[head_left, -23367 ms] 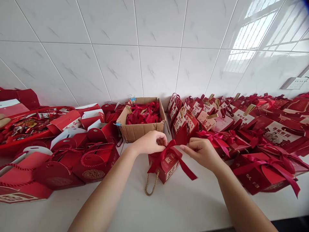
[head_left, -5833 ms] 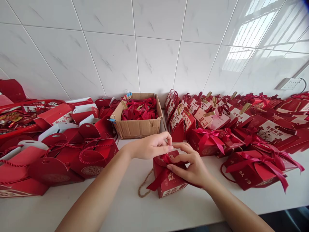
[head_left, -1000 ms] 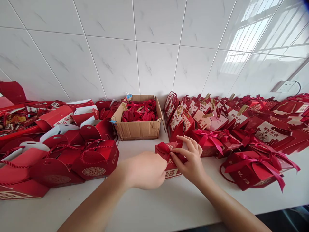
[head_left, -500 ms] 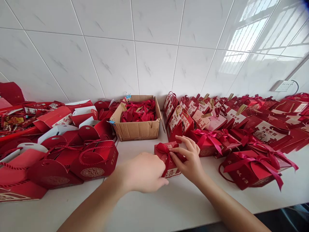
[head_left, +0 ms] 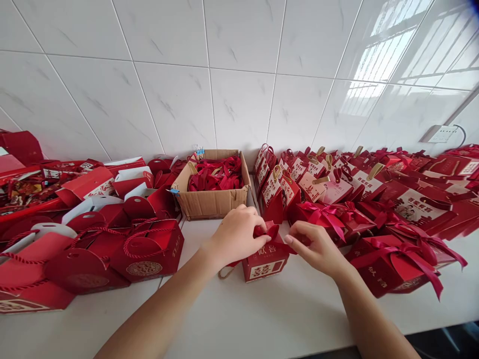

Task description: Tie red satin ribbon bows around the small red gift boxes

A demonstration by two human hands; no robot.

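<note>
A small red gift box (head_left: pixel 266 261) with gold characters and a white label stands upright on the white counter (head_left: pixel 262 319) in front of me. A dark red ribbon bow (head_left: pixel 266 231) sits on its top. My left hand (head_left: pixel 236 234) pinches the bow's left loop. My right hand (head_left: pixel 317 246) pinches the ribbon on the right side. A tan rope handle (head_left: pixel 224 271) pokes out at the box's lower left, mostly hidden by my left wrist.
A cardboard box (head_left: pixel 213 201) full of red ribbons stands behind, against the tiled wall. Several finished ribboned boxes (head_left: pixel 389 264) crowd the right side. Open red boxes with rope handles (head_left: pixel 145 249) lie to the left. A wall socket (head_left: pixel 441 133) is at far right.
The gift box has turned to face me and stands upright. My left hand has risen from its front side to the bow. Both hands now pull the ribbon outward.
</note>
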